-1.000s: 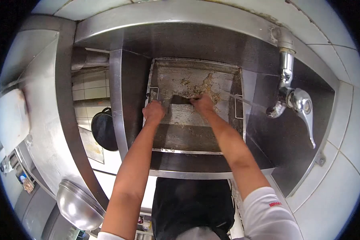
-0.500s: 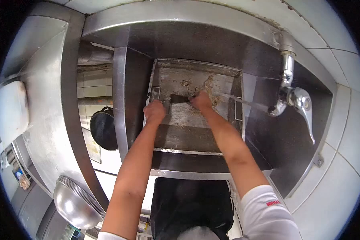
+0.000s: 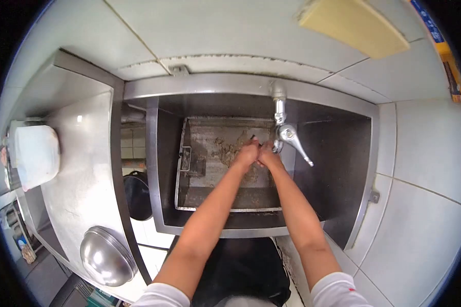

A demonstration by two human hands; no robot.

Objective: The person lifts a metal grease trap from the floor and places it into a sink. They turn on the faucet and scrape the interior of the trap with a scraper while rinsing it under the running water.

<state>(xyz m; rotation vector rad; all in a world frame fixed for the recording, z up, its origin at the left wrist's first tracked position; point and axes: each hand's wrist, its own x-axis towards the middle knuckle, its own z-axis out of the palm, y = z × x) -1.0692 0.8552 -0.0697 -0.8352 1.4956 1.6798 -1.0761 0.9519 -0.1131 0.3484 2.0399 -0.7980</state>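
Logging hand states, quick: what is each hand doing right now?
Left hand: pressed against the right hand over the tray, below the tap; grip cannot be told.
Right hand: the same; cannot be told.

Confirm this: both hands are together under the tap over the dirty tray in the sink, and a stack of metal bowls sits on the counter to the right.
One thing is wrong. In the head view the metal bowls sit on the counter to the left, not the right. The rest holds: left hand and right hand meet under the tap over the dirty tray in the sink.

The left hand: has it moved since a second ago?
Yes. The left hand left the tray's left handle and now meets the right hand near the tap.
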